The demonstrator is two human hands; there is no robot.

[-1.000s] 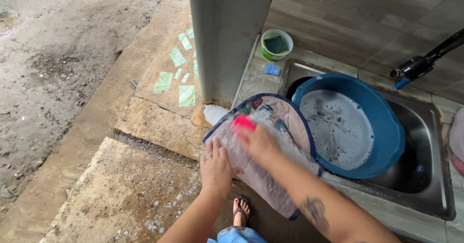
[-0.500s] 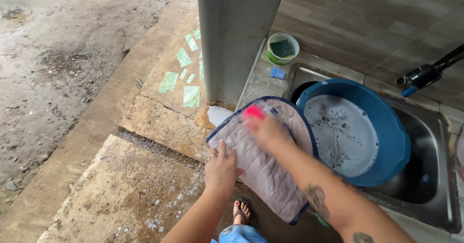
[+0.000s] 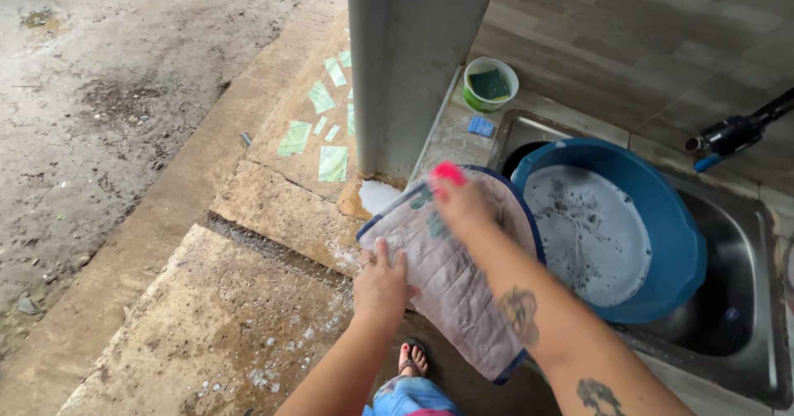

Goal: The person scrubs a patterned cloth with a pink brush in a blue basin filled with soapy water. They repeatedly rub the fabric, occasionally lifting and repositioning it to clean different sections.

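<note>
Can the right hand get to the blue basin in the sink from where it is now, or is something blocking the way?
Probably yes. The right hand, holding a pink brush on the quilted mat, is just beside the blue basin, and nothing lies between them.

Two bare hands work a quilted cloth at the edge of an outdoor sink.

The left hand (image 3: 380, 279) presses flat on the near-left corner of a pale grey quilted cloth with dark blue binding (image 3: 451, 288), which drapes over the counter edge. The right hand (image 3: 463, 205) grips a bright pink brush (image 3: 449, 173) against the cloth's far end. Just right, a round blue plastic basin of soapy water (image 3: 662, 242) sits in the steel sink (image 3: 748, 341). Farther off, a small green cup holding a dark sponge (image 3: 490, 83) stands beside the grey concrete pillar (image 3: 409, 60).
</note>
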